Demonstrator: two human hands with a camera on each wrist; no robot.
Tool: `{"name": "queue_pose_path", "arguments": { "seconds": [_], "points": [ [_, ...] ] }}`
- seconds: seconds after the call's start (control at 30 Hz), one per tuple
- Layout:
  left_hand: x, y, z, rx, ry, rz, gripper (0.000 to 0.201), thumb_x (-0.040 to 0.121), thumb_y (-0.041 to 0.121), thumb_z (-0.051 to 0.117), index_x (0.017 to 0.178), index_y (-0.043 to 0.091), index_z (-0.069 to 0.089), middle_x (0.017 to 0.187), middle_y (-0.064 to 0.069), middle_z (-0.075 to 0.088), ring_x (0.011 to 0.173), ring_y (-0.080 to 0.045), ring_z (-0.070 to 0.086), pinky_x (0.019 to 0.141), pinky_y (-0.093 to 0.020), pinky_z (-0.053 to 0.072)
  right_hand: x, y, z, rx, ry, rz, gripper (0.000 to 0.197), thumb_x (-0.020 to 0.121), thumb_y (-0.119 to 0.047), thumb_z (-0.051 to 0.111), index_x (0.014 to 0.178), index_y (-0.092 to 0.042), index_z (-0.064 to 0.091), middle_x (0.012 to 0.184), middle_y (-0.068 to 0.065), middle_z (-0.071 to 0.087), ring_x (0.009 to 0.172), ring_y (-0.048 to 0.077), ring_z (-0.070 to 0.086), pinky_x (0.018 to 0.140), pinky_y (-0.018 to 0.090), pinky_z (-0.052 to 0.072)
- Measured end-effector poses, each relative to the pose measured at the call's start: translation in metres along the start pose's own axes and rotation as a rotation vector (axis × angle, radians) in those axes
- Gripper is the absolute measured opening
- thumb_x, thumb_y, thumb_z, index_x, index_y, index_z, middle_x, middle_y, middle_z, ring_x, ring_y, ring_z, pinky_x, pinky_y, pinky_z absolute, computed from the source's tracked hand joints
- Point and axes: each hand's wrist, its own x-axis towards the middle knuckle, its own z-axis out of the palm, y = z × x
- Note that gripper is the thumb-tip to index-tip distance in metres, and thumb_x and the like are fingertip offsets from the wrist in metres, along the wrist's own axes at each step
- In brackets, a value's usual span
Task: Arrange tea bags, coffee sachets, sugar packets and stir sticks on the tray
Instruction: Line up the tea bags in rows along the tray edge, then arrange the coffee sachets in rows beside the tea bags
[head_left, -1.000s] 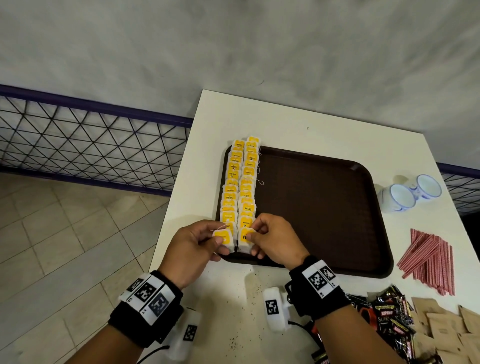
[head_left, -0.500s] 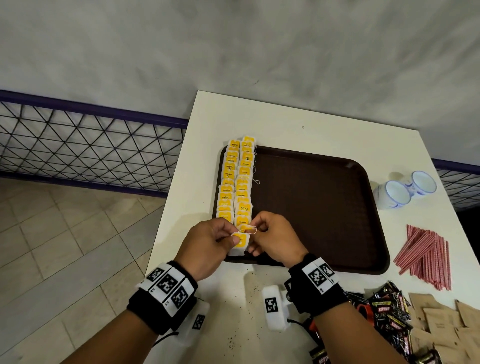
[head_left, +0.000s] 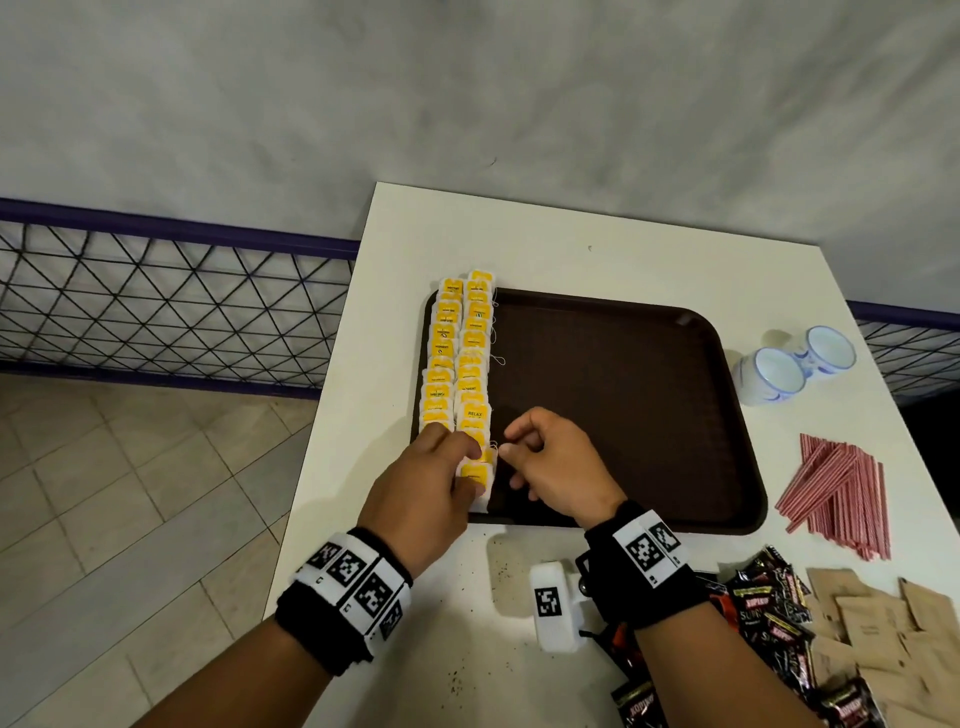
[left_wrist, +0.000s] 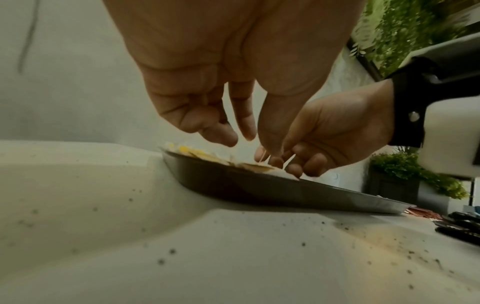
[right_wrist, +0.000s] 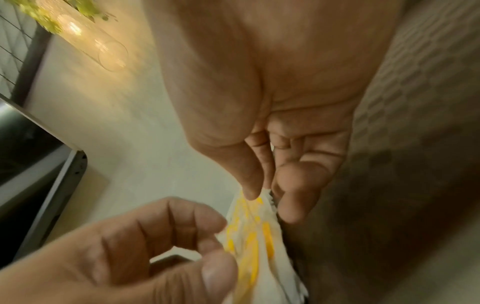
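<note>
Yellow tea bags (head_left: 460, 358) lie in two rows along the tray's (head_left: 623, 395) left edge. Our left hand (head_left: 423, 483) pinches the nearest bag (head_left: 475, 475) at the tray's near-left corner; our right hand (head_left: 556, 462), just beside, pinches its string (left_wrist: 262, 158) with curled fingers.

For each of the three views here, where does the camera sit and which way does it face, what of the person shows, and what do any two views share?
Head: worn high, facing forward and down over the white table; both forearms, left hand and right hand show at the brown tray beside the tea bags.
Left wrist: low near the tabletop, looking along the palm at the tray's near rim; the right hand shows too.
Right wrist: looks along the palm at its fingers on the tea bags; blurred.
Shared: all three show both hands meeting at the tea bags.
</note>
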Motion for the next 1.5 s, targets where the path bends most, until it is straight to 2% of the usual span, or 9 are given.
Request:
{"name": "queue_pose_path", "arguments": {
  "seconds": [0.2, 0.4, 0.5, 0.6, 0.87, 1.0, 1.13, 1.37, 1.5],
  "points": [
    [-0.002, -0.003, 0.005, 0.174, -0.077, 0.03, 0.018, 0.091, 0.026, 0.069, 0.109, 0.025, 0.074, 0.112, 0.003, 0.059, 0.101, -0.023, 0.065, 0.076, -0.032, 0.056, -0.037, 0.014, -0.037, 0.019, 0.111, -0.051, 0.007, 0.091, -0.015, 0.068, 0.093, -0.018, 0.062, 0.081, 0.012, 0.064, 0.056, 0.013, 0.066, 0.045, 0.015, 0.04],
    [-0.012, 0.013, 0.008, 0.174, -0.016, 0.054, 0.014, 0.084, 0.027, 0.077, 0.097, 0.023, 0.076, 0.099, 0.0, 0.062, 0.085, -0.029, 0.067, 0.062, -0.032, 0.052, -0.095, 0.048, -0.074, 0.086, 0.242, 0.015, 0.006, 0.09, -0.011, 0.07, 0.091, -0.013, 0.064, 0.075, 0.013, 0.065, 0.056, 0.013, 0.062, 0.045, 0.013, 0.039],
    [-0.03, 0.034, 0.014, 0.066, -0.079, 0.129, 0.015, 0.084, 0.03, 0.078, 0.098, 0.025, 0.074, 0.095, 0.007, 0.061, 0.078, -0.021, 0.066, 0.065, -0.032, 0.055, -0.136, 0.069, -0.099, 0.049, 0.322, 0.088, 0.007, 0.089, -0.015, 0.072, 0.093, -0.018, 0.067, 0.082, 0.007, 0.069, 0.053, 0.007, 0.063, 0.046, 0.02, 0.048],
    [-0.05, 0.068, 0.033, -0.017, -0.253, 0.178, 0.021, 0.085, 0.033, 0.077, 0.104, 0.027, 0.072, 0.098, 0.011, 0.061, 0.077, -0.011, 0.065, 0.073, -0.033, 0.056, -0.175, 0.1, -0.125, 0.001, 0.386, 0.163, 0.014, 0.085, -0.018, 0.076, 0.094, -0.025, 0.067, 0.087, -0.002, 0.069, 0.068, 0.011, 0.066, 0.058, 0.028, 0.052],
    [-0.054, 0.116, 0.077, 0.113, -0.563, 0.177, 0.077, 0.077, 0.052, 0.078, 0.143, 0.031, 0.044, 0.142, 0.012, 0.038, 0.12, -0.013, 0.054, 0.096, -0.03, 0.048, -0.204, 0.117, -0.134, -0.31, 0.185, 0.192, 0.053, 0.076, -0.025, 0.085, 0.121, -0.032, 0.058, 0.115, -0.012, 0.056, 0.085, 0.006, 0.062, 0.078, 0.025, 0.053],
    [-0.055, 0.141, 0.103, 0.146, -0.596, 0.074, 0.113, 0.064, 0.062, 0.083, 0.153, 0.03, 0.023, 0.148, 0.006, 0.026, 0.135, -0.019, 0.04, 0.105, -0.042, 0.047, -0.198, 0.127, -0.134, -0.54, 0.045, 0.155, 0.073, 0.076, -0.026, 0.084, 0.137, -0.033, 0.045, 0.129, -0.008, 0.04, 0.111, 0.013, 0.052, 0.099, 0.03, 0.047],
    [-0.05, 0.165, 0.123, 0.199, -0.547, -0.021, 0.126, 0.063, 0.051, 0.091, 0.157, 0.026, 0.011, 0.15, 0.001, 0.023, 0.136, -0.024, 0.039, 0.104, -0.043, 0.049, -0.187, 0.142, -0.132, -0.615, 0.009, 0.102, 0.076, 0.081, -0.014, 0.074, 0.145, -0.029, 0.037, 0.135, -0.001, 0.034, 0.128, 0.025, 0.043, 0.106, 0.038, 0.046],
    [-0.045, 0.176, 0.14, 0.065, -0.453, -0.215, 0.111, 0.064, 0.032, 0.094, 0.154, 0.022, 0.03, 0.144, -0.002, 0.033, 0.127, -0.023, 0.053, 0.105, -0.033, 0.048, -0.174, 0.16, -0.135, -0.473, 0.005, -0.032, 0.085, 0.079, -0.005, 0.076, 0.149, -0.03, 0.033, 0.138, -0.003, 0.031, 0.126, 0.02, 0.051, 0.108, 0.024, 0.043],
    [-0.043, 0.174, 0.141, 0.009, -0.445, -0.232, 0.069, 0.063, 0.028, 0.092, 0.124, 0.021, 0.06, 0.117, 0.001, 0.042, 0.104, -0.018, 0.058, 0.09, -0.02, 0.044, -0.17, 0.163, -0.133, -0.435, -0.004, -0.065, 0.08, 0.08, -0.007, 0.077, 0.146, -0.029, 0.037, 0.134, -0.005, 0.033, 0.12, 0.016, 0.055, 0.101, 0.02, 0.042]
  ]
}}
